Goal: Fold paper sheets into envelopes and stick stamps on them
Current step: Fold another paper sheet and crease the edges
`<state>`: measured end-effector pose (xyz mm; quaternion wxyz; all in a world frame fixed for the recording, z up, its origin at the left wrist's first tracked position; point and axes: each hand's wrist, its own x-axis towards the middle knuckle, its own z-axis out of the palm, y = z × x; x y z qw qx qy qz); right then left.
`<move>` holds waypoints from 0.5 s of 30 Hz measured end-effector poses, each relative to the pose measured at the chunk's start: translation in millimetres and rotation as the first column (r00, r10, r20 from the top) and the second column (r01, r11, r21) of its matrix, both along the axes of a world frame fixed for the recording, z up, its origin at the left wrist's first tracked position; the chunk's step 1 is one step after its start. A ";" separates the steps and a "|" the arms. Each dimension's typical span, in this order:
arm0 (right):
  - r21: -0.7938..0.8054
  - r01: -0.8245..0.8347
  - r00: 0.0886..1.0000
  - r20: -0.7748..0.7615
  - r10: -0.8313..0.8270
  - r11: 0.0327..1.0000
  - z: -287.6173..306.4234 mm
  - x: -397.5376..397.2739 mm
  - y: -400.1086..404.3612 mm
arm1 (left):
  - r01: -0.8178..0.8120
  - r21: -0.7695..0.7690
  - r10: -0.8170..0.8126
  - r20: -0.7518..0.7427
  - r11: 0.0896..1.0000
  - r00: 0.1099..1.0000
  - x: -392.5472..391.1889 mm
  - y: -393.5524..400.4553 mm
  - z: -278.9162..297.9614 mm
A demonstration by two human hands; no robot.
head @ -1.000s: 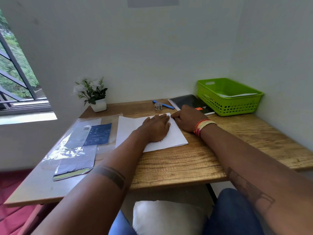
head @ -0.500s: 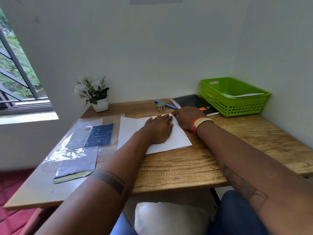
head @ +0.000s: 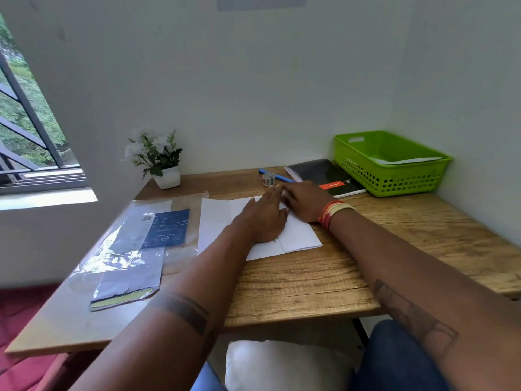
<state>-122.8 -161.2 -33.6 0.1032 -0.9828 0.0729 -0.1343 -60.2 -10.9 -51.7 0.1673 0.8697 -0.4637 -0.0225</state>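
A white paper sheet [head: 217,221] lies partly folded on the wooden table [head: 310,280], with a folded flap at its right side. My left hand [head: 263,218] lies flat on the middle of the sheet, fingers straight and pointing away. My right hand [head: 304,200] rests on the sheet's far right corner, fingers stretched out to the left and touching the left hand's fingertips. A small roll of stamps or tape [head: 268,179] stands just beyond the fingertips.
A green plastic basket [head: 389,165] with paper in it sits at the back right. Beside it lie a black notebook [head: 324,173] and a blue pen [head: 277,176]. A potted white flower [head: 160,162] stands at the back left; plastic packaging [head: 132,244] lies left of the sheet.
Both hands have slid a little further away along the sheet. The right hand's fingers now reach left over the far edge near the left fingertips.
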 end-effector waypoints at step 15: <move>0.327 0.061 0.969 0.208 -0.135 0.943 10.4 25.3 -13.2 | -0.008 -0.076 0.010 0.030 0.997 1.000 -2.2 -2.6 2.7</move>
